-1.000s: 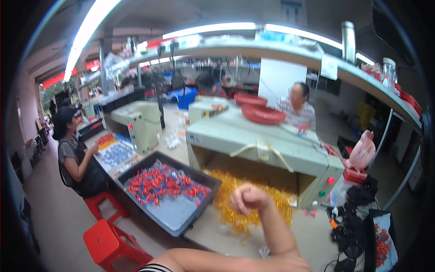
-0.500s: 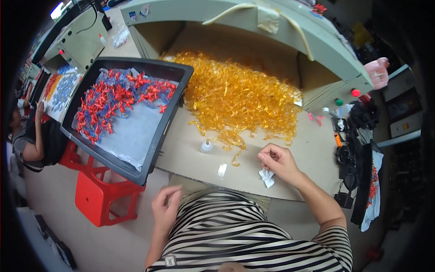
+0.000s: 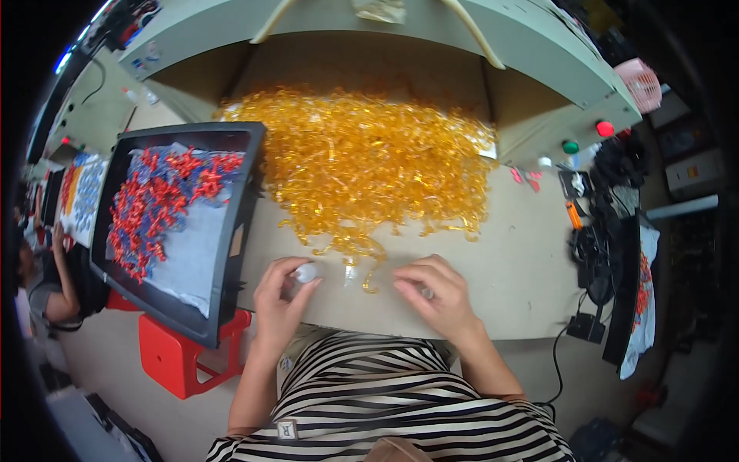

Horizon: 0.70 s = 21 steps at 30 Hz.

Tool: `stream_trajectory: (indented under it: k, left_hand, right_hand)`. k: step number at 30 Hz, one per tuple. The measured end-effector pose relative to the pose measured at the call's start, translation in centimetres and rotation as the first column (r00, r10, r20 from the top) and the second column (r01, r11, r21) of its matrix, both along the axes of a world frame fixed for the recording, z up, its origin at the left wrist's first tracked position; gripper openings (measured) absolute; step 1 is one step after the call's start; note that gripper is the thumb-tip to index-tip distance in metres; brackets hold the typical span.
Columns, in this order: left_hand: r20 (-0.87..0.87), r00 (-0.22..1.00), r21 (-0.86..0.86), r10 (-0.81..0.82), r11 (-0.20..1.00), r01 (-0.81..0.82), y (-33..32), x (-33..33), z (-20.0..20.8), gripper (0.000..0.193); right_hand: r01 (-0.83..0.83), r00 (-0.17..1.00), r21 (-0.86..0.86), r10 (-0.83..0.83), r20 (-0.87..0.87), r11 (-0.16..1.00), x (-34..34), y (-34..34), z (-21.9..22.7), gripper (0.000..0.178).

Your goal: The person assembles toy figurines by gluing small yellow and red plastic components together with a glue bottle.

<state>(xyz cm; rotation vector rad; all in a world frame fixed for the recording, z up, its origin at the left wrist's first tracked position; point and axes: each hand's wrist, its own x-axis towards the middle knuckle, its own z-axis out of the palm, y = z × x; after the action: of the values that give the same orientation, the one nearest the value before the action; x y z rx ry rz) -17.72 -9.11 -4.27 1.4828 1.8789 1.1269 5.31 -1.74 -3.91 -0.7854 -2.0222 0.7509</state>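
Observation:
My left hand (image 3: pixel 279 302) is closed round a small white squeeze bottle (image 3: pixel 305 272) at the near side of the table, beside the black tray. To the right, my right hand (image 3: pixel 440 296) hovers low over the table with its fingers curled in toward the thumb. A small pale bit shows by the fingers, too little to name. Between the hands lies a single curled amber plastic piece (image 3: pixel 371 282), apart from the others. Beyond them spreads a big heap of shiny amber translucent pieces (image 3: pixel 377 162).
At the left a black tray (image 3: pixel 252 173), lined with pale sheet, holds red and blue pieces. A red stool (image 3: pixel 165 358) stands below it. Black cables and gear (image 3: pixel 593 262) lie at the right edge. A pale machine housing (image 3: pixel 531 69) arches over the heap. Someone sits far left.
My left hand has come up from beside my body and taken the white bottle off the table. My right hand has moved left and nearer. The crumpled white tissue no longer shows.

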Motion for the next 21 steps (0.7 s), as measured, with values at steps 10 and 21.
stream_trajectory:
  k: [10, 21]
  left_hand:
    - [-0.07, 0.956, 0.058, -0.285, 0.956, 0.289, 0.6, 1.8, -0.6, 0.032]
    - [-0.104, 0.717, 0.041, -0.689, 0.718, 0.695, 1.5, 4.6, -0.2, 0.031]
  right_hand:
    - [0.201, 0.918, -0.115, -0.146, 0.368, 0.973, 4.4, -0.6, -0.8, 0.039]
    - [0.652, 0.746, -0.049, -0.63, 0.216, 0.756, 4.6, 7.9, -3.2, 0.056]
